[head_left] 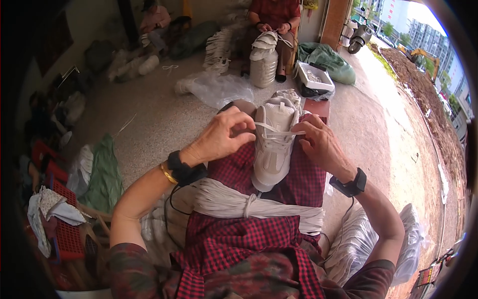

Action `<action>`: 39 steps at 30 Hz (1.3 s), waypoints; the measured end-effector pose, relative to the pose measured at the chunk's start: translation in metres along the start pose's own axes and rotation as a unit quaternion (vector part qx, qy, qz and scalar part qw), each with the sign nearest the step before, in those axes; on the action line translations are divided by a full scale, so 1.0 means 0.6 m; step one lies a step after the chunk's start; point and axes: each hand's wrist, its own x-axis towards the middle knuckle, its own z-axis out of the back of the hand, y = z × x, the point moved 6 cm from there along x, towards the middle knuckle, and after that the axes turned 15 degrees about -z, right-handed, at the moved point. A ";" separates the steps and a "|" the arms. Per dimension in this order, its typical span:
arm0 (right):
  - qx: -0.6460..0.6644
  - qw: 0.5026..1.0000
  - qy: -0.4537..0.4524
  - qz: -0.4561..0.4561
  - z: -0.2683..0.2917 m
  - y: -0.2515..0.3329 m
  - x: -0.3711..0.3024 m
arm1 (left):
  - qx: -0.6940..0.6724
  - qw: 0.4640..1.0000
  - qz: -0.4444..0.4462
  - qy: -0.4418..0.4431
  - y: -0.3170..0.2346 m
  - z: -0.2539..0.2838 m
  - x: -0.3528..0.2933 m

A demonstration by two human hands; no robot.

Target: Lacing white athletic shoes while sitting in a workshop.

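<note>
A white lace-up sneaker (271, 164) stands between my knees, its toe toward me and its tongue upright. A pale shoelace (273, 130) crosses its upper eyelets and runs out to both sides. My left hand (221, 134) pinches the lace at the left edge of the shoe, thumb and forefinger close together. On the other side, my right hand (321, 147) has its fingers closed on the other end of the lace. A thick bundle of white laces (224, 199), tied round its middle, lies across my lap on a red-and-black checked apron (239, 234).
Ahead, a seated person (274, 20) handles shoe uppers over a ribbed container (264, 70). A white box (314, 79) and a green sack (328, 62) stand to the right of that person. Plastic-wrapped white bundles (353, 239) lie by my right side, a red basket (67, 219) at my left.
</note>
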 end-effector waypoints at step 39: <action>0.054 0.992 0.101 0.048 -0.017 0.053 0.026 | 0.006 0.999 -0.049 0.012 0.045 -0.023 0.053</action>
